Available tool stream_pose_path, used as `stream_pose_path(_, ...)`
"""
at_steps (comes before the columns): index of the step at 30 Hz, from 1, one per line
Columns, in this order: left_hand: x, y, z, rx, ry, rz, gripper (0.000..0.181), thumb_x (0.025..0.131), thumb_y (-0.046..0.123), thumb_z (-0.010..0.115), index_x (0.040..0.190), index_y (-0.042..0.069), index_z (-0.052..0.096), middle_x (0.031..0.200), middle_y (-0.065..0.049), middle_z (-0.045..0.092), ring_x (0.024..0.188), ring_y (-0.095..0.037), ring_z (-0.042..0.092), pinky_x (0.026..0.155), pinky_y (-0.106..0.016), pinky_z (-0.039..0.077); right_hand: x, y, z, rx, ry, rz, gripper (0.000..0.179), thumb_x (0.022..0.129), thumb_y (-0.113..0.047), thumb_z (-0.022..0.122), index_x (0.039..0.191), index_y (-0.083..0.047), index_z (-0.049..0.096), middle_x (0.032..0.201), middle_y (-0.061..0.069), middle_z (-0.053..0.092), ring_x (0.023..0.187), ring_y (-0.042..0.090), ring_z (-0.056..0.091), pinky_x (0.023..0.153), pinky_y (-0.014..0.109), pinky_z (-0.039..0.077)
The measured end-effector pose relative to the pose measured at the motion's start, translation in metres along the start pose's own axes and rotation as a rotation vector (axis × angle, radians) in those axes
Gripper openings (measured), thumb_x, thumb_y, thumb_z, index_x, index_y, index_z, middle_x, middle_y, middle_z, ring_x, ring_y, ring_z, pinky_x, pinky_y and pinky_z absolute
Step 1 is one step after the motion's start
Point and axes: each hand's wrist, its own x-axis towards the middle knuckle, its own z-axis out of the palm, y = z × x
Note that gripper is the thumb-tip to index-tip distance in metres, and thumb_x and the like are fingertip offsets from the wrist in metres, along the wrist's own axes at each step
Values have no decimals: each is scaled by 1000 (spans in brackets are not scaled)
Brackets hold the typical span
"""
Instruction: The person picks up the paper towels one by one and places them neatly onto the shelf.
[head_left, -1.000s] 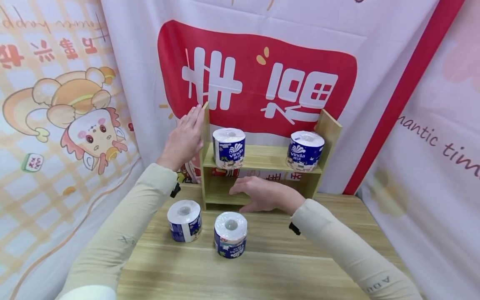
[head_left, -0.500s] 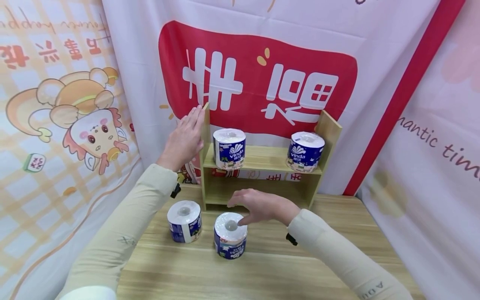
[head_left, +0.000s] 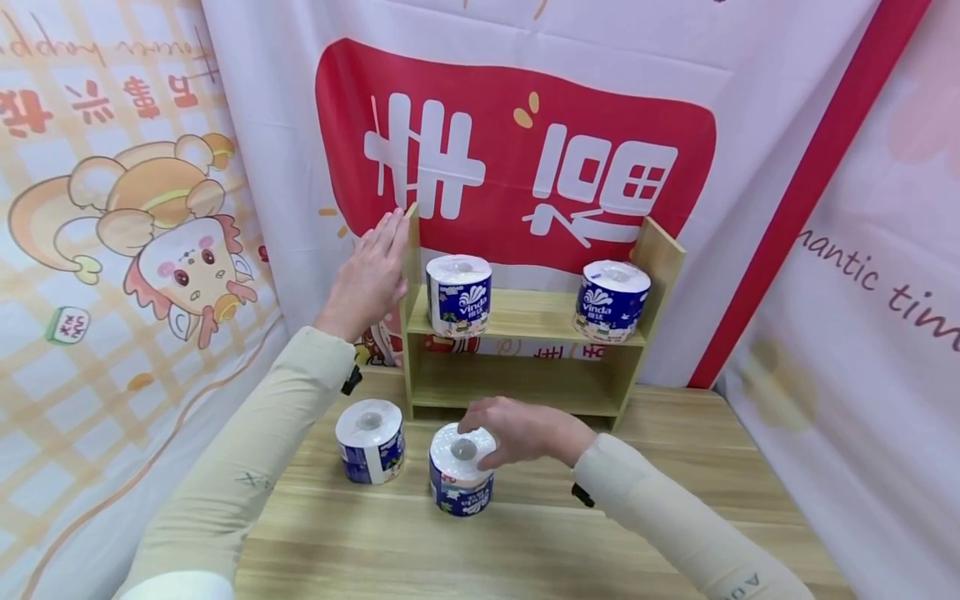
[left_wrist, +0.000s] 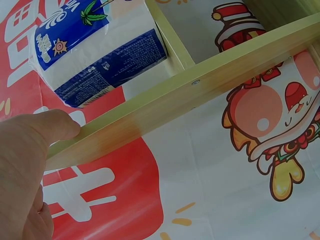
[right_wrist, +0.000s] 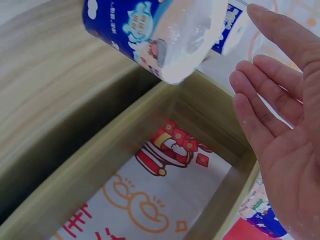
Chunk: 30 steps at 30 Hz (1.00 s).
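My left hand [head_left: 366, 279] grips the upper left side panel of a small two-tier wooden shelf [head_left: 528, 315]; the left wrist view has the thumb [left_wrist: 62, 125] against the panel's edge. My right hand [head_left: 528, 432] hovers over a blue-and-white toilet roll [head_left: 461, 498] standing on the table, fingers spread. In the right wrist view, this palm faces the roll [right_wrist: 142, 30] with a gap between. Two toilet rolls stand on the upper tier, one at the left [head_left: 459, 302] and one at the right [head_left: 611, 304].
Another toilet roll [head_left: 370, 446] stands on the wooden table [head_left: 570, 542], left of the one beneath my right hand. Behind the shelf hangs a printed cloth [head_left: 517, 167], with more cloth on both sides. The shelf's lower tier [head_left: 513, 383] lies open to the front.
My right hand has drawn back and down from the front of the lower tier to just above the nearest roll. The left hand stays at the side panel, and the rolls have not moved.
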Motion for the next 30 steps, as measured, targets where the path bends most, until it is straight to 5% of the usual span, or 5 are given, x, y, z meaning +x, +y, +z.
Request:
stream_pose_path(12,1,-2,3,3,-11,-2,92,98,15,72,168,-1,14,177,-19,19,165,-36,20,132,-52,27,3,8,26,37,-20,57,52,91,-26,85,139,-15,69,142,2,68,133,20,64,111,32,56)
stream_pose_path(30,2,-1,3,2,-7,-8,94,96,16,75,168,-1,16,177,-19,19,165,-36,20,132,-52,27,8,13,50,13,6,-6,55,88,-24,86,138,-11,68,139,6,69,125,14,67,104,19,55)
